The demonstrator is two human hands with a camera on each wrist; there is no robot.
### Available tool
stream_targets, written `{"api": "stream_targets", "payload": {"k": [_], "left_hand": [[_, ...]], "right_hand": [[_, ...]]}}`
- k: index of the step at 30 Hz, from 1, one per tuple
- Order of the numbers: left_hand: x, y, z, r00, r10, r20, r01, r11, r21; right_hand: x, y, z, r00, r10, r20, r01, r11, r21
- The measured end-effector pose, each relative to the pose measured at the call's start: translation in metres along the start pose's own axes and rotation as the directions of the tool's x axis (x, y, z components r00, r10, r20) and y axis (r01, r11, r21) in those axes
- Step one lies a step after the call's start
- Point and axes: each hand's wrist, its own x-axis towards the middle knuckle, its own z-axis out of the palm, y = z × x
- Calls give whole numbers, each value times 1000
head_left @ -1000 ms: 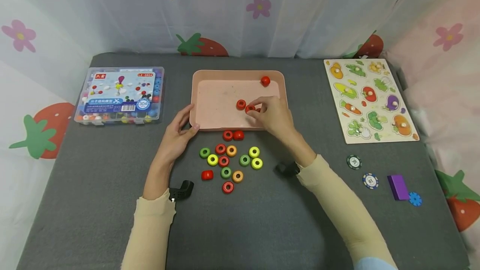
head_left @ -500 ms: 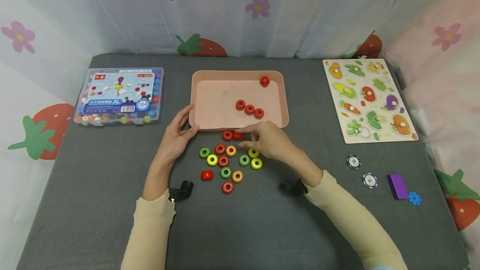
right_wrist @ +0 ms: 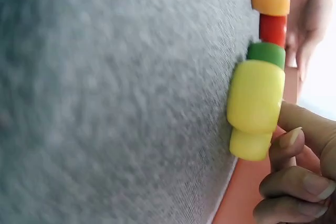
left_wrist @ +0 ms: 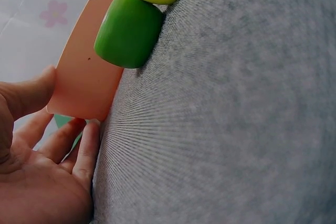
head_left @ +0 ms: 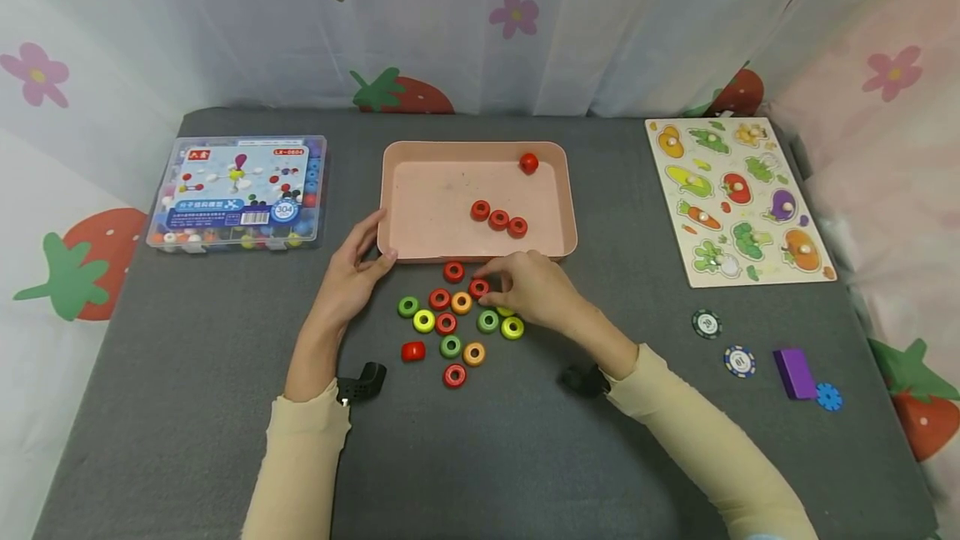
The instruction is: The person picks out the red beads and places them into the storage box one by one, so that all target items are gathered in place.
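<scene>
The pink tray has several red beads in it, including a red bead with its hole up. My left hand holds the tray's near left corner, thumb on the front wall and fingers at the left side, as the left wrist view shows. In front of the tray, my right hand pinches a red bead between thumb and index finger; its hole faces up. Around it lie loose beads: an orange bead, a green bead, a yellow bead and several more.
A clear lidded box of beads stands at the back left. At the back right lies a vegetable puzzle board. Poker chips, a purple block and a blue disc are on the right.
My right hand has come out of the tray to the beads in front. The red bead lying on its side has shifted nearer and now stands hole up. The left hand stays put.
</scene>
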Motion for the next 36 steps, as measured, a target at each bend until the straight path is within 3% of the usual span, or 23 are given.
{"api": "stream_targets", "payload": {"k": [5, 9, 16, 20, 28, 36], "left_hand": [[0, 0, 0, 1000, -4, 4, 4, 1000, -3], [-1, 0, 0, 1000, -6, 4, 6, 1000, -3], [1, -2, -1, 1000, -8, 4, 8, 1000, -1], [1, -2, -1, 1000, -17, 4, 17, 1000, -6], [0, 0, 1, 1000, -9, 3, 9, 1000, -5], [0, 0, 1, 1000, -1, 0, 1, 1000, 6]], "right_hand": [[0, -1, 3, 1000, -8, -3, 8, 1000, -10], [0, -1, -3, 998, -54, -35, 56, 996, 65], [11, 3, -20, 971, -91, -220, 148, 954, 261], [26, 11, -24, 967, -30, -254, 106, 951, 290], [50, 19, -24, 973, 135, -189, -82, 961, 265], [64, 28, -28, 953, 185, -240, -126, 962, 242]]}}
